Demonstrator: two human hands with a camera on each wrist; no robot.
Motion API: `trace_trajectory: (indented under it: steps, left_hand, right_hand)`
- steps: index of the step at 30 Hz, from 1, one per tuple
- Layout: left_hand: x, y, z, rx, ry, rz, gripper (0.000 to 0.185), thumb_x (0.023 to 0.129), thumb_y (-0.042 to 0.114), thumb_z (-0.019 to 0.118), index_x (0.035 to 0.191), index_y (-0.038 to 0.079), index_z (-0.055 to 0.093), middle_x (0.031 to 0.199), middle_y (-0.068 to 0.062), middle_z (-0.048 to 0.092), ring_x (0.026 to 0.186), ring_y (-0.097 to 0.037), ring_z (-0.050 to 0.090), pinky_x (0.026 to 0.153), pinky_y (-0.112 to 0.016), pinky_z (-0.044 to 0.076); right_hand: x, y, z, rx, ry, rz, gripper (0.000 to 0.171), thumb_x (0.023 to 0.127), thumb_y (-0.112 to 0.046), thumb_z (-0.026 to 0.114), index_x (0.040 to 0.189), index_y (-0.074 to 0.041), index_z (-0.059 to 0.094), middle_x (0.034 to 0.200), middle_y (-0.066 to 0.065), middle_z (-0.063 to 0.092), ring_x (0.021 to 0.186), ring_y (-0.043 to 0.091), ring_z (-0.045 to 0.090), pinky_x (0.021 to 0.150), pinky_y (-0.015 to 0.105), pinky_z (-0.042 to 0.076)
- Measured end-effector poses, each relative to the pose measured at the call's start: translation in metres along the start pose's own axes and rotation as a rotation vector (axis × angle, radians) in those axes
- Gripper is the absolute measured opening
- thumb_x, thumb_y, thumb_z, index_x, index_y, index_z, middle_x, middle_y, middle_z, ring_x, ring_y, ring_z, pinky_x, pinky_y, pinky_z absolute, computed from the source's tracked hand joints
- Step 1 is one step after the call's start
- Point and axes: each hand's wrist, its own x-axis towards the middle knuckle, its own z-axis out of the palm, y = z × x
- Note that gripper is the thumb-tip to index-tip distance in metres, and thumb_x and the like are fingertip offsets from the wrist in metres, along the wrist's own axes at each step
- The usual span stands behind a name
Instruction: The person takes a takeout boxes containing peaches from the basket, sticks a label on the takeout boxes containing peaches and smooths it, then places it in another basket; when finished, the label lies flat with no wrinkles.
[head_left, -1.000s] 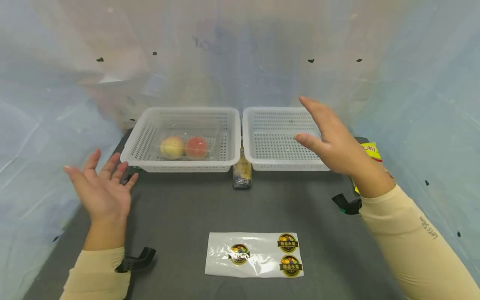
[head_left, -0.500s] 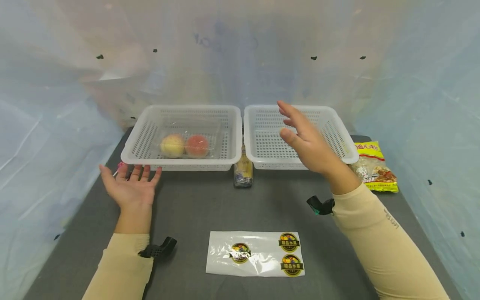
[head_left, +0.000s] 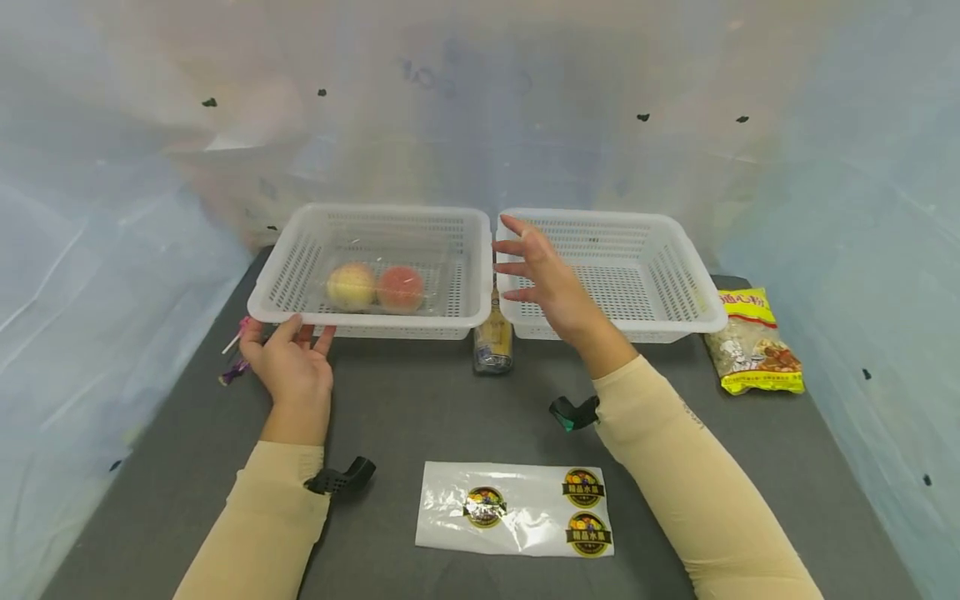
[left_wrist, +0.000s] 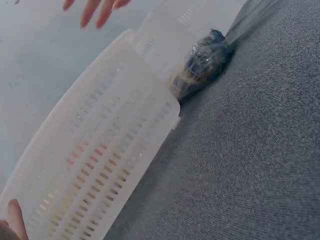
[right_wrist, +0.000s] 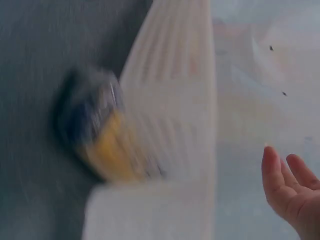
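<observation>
The left white plastic basket (head_left: pixel 480 321) holds a clear plastic clamshell box (head_left: pixel 442 250), with a yellowish fruit (head_left: pixel 350 286) and a red fruit (head_left: pixel 401 289) showing through it. My left hand (head_left: pixel 294 375) is at this basket's front left corner, fingertips right at the rim and partly below it. In the left wrist view a finger (left_wrist: pixel 17 219) overlaps the perforated front wall. Fingers spread, my right hand (head_left: pixel 546 279) hovers over the left end of the right white basket (head_left: pixel 697 321). It holds nothing, and its fingertips point toward the left basket.
A plastic-wrapped yellowish package (head_left: pixel 492 342) lies between the baskets. Wrapped lollipops (head_left: pixel 238 367) lie at left, a yellow-labelled food bag (head_left: pixel 756 342) at right. Nearest me is a white sticker sheet (head_left: pixel 517 508) with round fruit labels. Plastic sheeting (head_left: pixel 480 100) encloses the table.
My left hand has moved right and forward to the left basket's front rim. My right hand has swept left across the right basket toward the gap between the two.
</observation>
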Motion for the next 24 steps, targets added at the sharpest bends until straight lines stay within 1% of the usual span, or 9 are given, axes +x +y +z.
trace_trajectory:
  steps: [2,6,10,13,14,16,19,21,24]
  left_hand:
    - [-0.002,-0.003,-0.001,-0.005,-0.009,0.0,0.056,0.105,-0.009,0.062,0.145,0.021,0.038,0.158,-0.017,0.046,0.112,-0.033,0.061,0.08,-0.047,0.064]
    - [-0.004,-0.008,-0.003,-0.015,-0.024,-0.005,0.057,0.104,-0.01,0.064,0.145,0.022,0.039,0.157,-0.019,0.045,0.11,-0.032,0.063,0.076,-0.045,0.065]
    - [-0.007,-0.013,-0.004,-0.01,-0.043,0.006,0.056,0.104,-0.01,0.064,0.145,0.02,0.04,0.158,-0.02,0.045,0.111,-0.031,0.063,0.076,-0.044,0.066]
    - [-0.009,-0.015,-0.004,0.003,-0.047,0.014,0.055,0.105,-0.01,0.063,0.145,0.02,0.04,0.159,-0.02,0.045,0.111,-0.031,0.064,0.075,-0.043,0.066]
    - [-0.009,-0.015,-0.004,0.001,-0.045,0.013,0.055,0.105,-0.01,0.063,0.144,0.02,0.04,0.159,-0.02,0.045,0.111,-0.031,0.063,0.074,-0.043,0.066]
    - [-0.01,-0.015,-0.004,0.002,-0.044,0.013,0.054,0.105,-0.01,0.063,0.143,0.02,0.04,0.159,-0.019,0.045,0.109,-0.031,0.064,0.073,-0.042,0.066]
    - [-0.011,-0.014,-0.004,0.006,-0.051,0.024,0.053,0.104,-0.01,0.064,0.143,0.019,0.041,0.158,-0.02,0.045,0.107,-0.03,0.064,0.072,-0.042,0.066]
    - [-0.011,-0.013,-0.004,0.006,-0.057,0.034,0.053,0.104,-0.01,0.065,0.142,0.018,0.041,0.158,-0.021,0.045,0.106,-0.03,0.064,0.071,-0.041,0.066]
    - [-0.011,-0.011,-0.004,0.003,-0.055,0.045,0.053,0.103,-0.009,0.068,0.14,0.017,0.041,0.158,-0.021,0.046,0.105,-0.031,0.064,0.071,-0.041,0.066]
  right_hand:
    - [0.006,0.009,0.009,0.123,0.003,0.025,0.104,0.096,-0.088,0.048,0.173,-0.022,0.029,0.162,0.018,0.045,0.145,0.043,0.048,0.109,0.066,0.047]
    - [0.019,0.023,0.027,0.339,0.023,0.083,0.093,0.103,-0.08,0.047,0.173,-0.022,0.031,0.163,0.018,0.044,0.149,0.042,0.044,0.113,0.069,0.042]
    - [0.031,0.033,0.04,0.508,0.099,0.125,0.086,0.106,-0.074,0.045,0.172,-0.02,0.032,0.167,0.021,0.037,0.156,0.048,0.029,0.116,0.075,0.032]
    - [0.038,0.04,0.048,0.588,0.164,0.146,0.084,0.108,-0.071,0.043,0.172,-0.019,0.029,0.172,0.025,0.028,0.16,0.05,0.018,0.118,0.077,0.026]
    - [0.04,0.042,0.051,0.604,0.184,0.156,0.084,0.108,-0.07,0.043,0.173,-0.019,0.028,0.173,0.026,0.025,0.16,0.05,0.015,0.119,0.077,0.024]
    - [0.045,0.045,0.057,0.604,0.214,0.174,0.083,0.109,-0.069,0.043,0.174,-0.02,0.025,0.175,0.025,0.019,0.162,0.047,0.011,0.122,0.075,0.019]
    - [0.054,0.045,0.063,0.56,0.251,0.206,0.087,0.108,-0.072,0.046,0.175,-0.022,0.023,0.177,0.023,0.015,0.163,0.044,0.007,0.125,0.07,0.014]
    - [0.061,0.044,0.066,0.519,0.259,0.229,0.091,0.106,-0.075,0.048,0.176,-0.025,0.02,0.178,0.021,0.013,0.163,0.043,0.006,0.126,0.07,0.012]
    - [0.07,0.043,0.069,0.486,0.267,0.282,0.097,0.103,-0.078,0.05,0.177,-0.028,0.014,0.179,0.019,0.011,0.163,0.044,0.005,0.126,0.07,0.012]
